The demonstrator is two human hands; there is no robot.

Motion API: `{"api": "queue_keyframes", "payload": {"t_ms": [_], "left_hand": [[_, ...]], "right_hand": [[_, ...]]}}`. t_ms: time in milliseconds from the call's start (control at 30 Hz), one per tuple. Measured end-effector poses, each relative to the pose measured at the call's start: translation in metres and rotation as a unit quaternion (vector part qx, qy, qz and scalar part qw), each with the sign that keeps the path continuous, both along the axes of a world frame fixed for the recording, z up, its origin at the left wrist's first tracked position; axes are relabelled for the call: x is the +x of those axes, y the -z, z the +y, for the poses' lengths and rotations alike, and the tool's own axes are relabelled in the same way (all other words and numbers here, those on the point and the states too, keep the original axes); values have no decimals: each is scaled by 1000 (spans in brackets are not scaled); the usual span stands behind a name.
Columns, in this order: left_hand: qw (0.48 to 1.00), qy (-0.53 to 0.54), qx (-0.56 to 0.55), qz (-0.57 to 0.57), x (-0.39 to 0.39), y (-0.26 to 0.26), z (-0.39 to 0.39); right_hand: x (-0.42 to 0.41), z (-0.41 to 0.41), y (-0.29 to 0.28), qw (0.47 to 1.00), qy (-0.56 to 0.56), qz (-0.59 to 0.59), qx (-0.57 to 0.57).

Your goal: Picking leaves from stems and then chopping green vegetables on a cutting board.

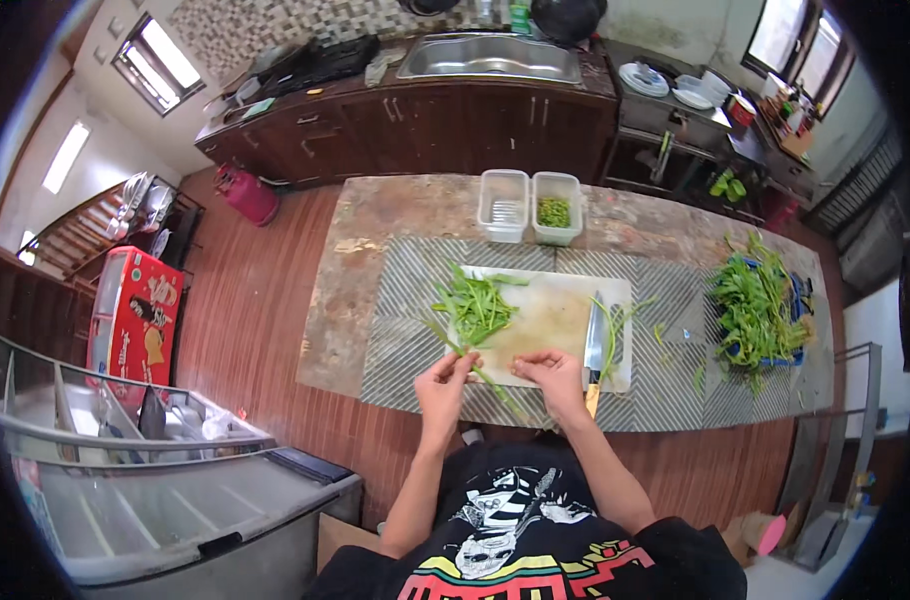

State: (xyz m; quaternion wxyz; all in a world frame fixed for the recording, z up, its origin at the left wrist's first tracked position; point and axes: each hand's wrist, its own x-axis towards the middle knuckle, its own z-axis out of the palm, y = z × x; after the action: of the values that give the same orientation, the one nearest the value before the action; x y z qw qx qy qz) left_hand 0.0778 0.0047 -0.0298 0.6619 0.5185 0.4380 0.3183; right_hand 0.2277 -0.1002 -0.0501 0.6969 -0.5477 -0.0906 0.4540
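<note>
My left hand [444,384] pinches a long green vegetable stem [492,386] at the near left edge of a white cutting board [552,315]. To its right, over the board's near edge, my right hand [552,379] has thumb and fingertips together; whether anything thin is between them cannot be told. Cut leafy greens [479,306] lie piled on the board's left part. A kitchen knife [594,341] with a light wooden handle rests on the right part, blade pointing away from me. Beside it are a few loose stems [614,330].
Two plastic containers stand behind the board, one without visible contents [504,217], the other holding small green pieces [556,225]. Leafy greens fill a blue basket [771,361] at the table's right. A sink [492,60] lies beyond; a glass-topped freezer [162,510] stands near left.
</note>
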Motion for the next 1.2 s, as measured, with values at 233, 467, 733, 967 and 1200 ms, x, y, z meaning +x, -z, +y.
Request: {"api": "queue_keyframes", "payload": {"t_ms": [233,467,733,967,1200], "left_hand": [[1000,-7,-13,-13,-24,-5,15],[992,85,-79,-41,-20,0,10],[970,142,-159,-114,-9,5,9],[995,90,14,29,19,35,29],[986,141,-33,-80,63,27,40]], "right_hand": [[23,82,61,969,-20,-243,27],[-1,84,-6,974,-217,-40,54],[5,67,-9,984,-118,-127,47],[25,48,-13,986,-30,-163,8],[25,38,-4,971,-8,-239,-27]]}}
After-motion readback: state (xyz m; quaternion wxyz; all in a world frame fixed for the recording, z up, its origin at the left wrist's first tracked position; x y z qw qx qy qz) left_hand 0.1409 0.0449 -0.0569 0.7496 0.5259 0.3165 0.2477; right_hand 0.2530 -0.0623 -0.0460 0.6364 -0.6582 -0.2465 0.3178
